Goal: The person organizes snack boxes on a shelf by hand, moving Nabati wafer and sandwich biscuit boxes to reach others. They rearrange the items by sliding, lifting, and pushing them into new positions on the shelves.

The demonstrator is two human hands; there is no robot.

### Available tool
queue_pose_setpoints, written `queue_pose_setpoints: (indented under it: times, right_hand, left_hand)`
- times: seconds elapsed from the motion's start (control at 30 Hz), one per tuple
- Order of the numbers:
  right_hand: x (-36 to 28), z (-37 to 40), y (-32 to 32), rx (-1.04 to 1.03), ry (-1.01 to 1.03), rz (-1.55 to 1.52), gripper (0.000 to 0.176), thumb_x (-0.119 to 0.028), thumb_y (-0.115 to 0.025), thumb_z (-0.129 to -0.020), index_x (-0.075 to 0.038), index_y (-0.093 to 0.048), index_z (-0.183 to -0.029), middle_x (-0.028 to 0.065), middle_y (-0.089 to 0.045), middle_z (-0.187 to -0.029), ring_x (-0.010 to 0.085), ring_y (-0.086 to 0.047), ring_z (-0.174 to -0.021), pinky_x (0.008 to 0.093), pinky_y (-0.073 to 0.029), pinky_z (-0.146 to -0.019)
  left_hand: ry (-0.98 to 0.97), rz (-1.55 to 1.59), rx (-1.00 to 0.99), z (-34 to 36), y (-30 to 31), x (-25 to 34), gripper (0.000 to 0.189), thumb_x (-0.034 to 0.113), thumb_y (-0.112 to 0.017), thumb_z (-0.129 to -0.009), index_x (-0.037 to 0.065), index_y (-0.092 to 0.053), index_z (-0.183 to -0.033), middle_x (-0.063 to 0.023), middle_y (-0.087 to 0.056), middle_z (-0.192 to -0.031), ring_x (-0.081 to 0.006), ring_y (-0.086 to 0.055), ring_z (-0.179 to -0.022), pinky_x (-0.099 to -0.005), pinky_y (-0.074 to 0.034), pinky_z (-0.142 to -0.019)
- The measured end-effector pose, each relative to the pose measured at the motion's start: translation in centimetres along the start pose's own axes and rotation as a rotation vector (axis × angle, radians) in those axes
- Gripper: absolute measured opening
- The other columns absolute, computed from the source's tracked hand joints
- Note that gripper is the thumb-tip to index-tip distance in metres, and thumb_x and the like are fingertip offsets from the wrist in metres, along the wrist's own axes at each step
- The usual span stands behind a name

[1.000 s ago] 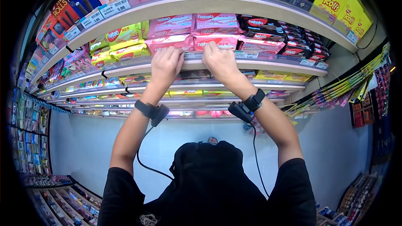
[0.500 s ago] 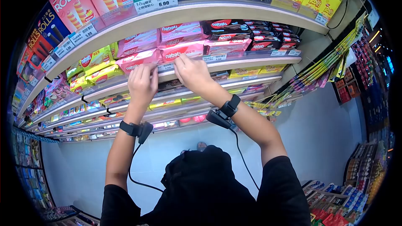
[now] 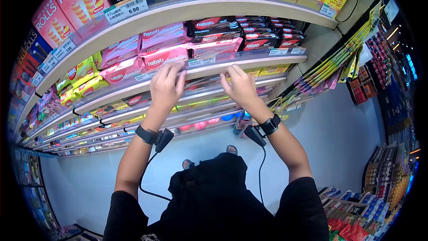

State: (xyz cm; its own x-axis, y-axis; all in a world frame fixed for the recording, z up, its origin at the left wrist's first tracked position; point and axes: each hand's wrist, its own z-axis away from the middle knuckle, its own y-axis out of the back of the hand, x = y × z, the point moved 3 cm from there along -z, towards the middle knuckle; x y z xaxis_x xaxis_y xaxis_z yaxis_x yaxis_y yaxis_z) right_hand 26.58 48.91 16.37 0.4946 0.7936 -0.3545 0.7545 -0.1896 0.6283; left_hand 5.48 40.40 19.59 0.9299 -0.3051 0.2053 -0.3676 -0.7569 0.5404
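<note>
Your left hand [image 3: 167,87] is open, fingertips touching the pink foil Nabati wafer pack [image 3: 162,58] just above it, whose long axis runs along the pale curved shelf edge [image 3: 276,60]; your right hand [image 3: 240,88], loosely curled and empty, rests on that edge further right

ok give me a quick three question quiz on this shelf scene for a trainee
1. True or false: the right hand is holding a yellow box.
2. Which packets lie on the shelf just above the left hand? A. pink packets B. blue packets C. green packets
3. What does the person wear on each wrist?
Key: 1 false, its fingers are at the shelf edge. 2 A. 3 a black band with a cable.
</note>
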Motion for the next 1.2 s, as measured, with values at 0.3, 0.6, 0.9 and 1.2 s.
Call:
queue_pose_setpoints:
  times: [0.3, 0.6, 0.9, 1.2]
  right_hand:
    - [8.5, 0.8, 5.6, -0.044, 0.030, -0.117, 0.010, -0.013, -0.067, -0.086, -0.007, -0.060, -0.086, 0.0093, -0.060, -0.082, 0.0334, -0.064, -0.064, 0.0431, -0.052, -0.056]
    - [13.1, 1.6, 7.9, -0.061, 0.041, -0.205, 0.009, -0.013, -0.066, -0.086, -0.007, -0.060, -0.089, 0.0093, -0.063, -0.085, 0.0341, -0.064, -0.066, 0.0444, -0.053, -0.058]
    - [12.2, 0.2, 6.4, -0.107, 0.046, -0.307, 0.009, -0.015, -0.064, -0.088, -0.007, -0.060, -0.091, 0.0099, -0.062, -0.087, 0.0348, -0.064, -0.071, 0.0459, -0.052, -0.060]
    - [5.2, -3.6, 2.2, -0.097, 0.105, -0.330, 0.013, -0.017, -0.067, -0.088, -0.009, -0.069, -0.098, 0.0101, -0.068, -0.088, 0.0328, -0.069, -0.073, 0.0430, -0.056, -0.063]
  left_hand:
    - [0.121, -0.304, 0.060, -0.9, -3.9, 3.1, 0.019, 0.009, -0.072, -0.085, 0.008, -0.069, -0.103, -0.0093, -0.065, -0.102, -0.0290, -0.067, -0.086, -0.0380, -0.054, -0.072]
    - [0.198, -0.329, 0.029, -1.8, -4.7, 3.7, 0.011, 0.005, -0.069, -0.087, 0.005, -0.067, -0.098, -0.0106, -0.065, -0.096, -0.0307, -0.066, -0.083, -0.0380, -0.052, -0.071]
    - [0.230, -0.247, 0.062, -2.0, -4.7, 3.6, 0.008, 0.000, -0.071, -0.086, 0.000, -0.068, -0.093, -0.0114, -0.067, -0.090, -0.0240, -0.065, -0.079, -0.0316, -0.052, -0.068]
    - [0.198, -0.303, 0.053, -1.9, -4.0, 3.9, 0.010, 0.003, -0.070, -0.084, 0.003, -0.066, -0.093, -0.0112, -0.066, -0.092, -0.0304, -0.065, -0.085, -0.0381, -0.052, -0.074]
